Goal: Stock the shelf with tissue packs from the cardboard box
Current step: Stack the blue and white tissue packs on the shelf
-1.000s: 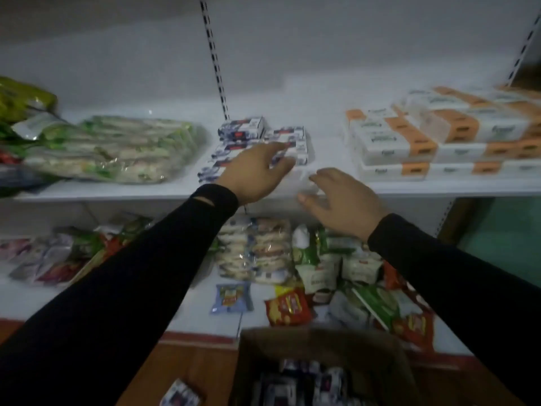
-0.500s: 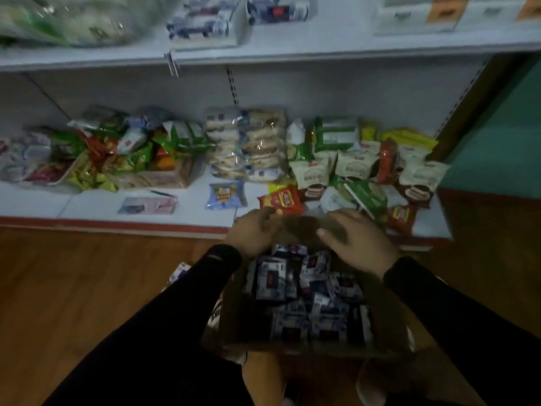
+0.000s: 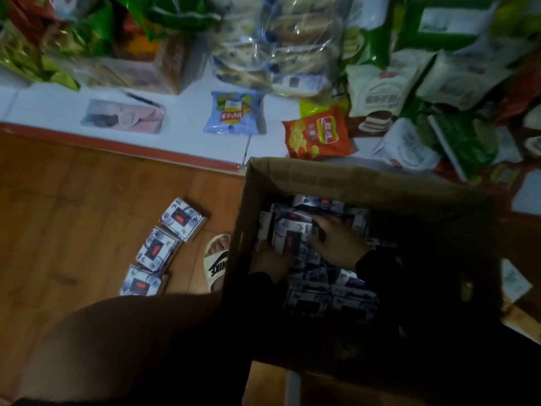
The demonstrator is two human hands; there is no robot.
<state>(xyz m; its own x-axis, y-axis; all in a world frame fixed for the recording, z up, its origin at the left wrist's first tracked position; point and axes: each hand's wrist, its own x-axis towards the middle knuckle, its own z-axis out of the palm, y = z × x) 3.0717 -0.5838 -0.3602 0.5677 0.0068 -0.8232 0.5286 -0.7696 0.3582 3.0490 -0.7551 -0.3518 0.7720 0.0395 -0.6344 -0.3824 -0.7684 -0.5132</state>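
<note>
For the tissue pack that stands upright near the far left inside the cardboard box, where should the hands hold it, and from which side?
Judging by its pose, grip the upright tissue pack by its two broad faces and come from above, since the cardboard box walls and neighbouring packs block its sides. The left hand and right hand already lie on either side of it; their grip is too dark to confirm.
</note>
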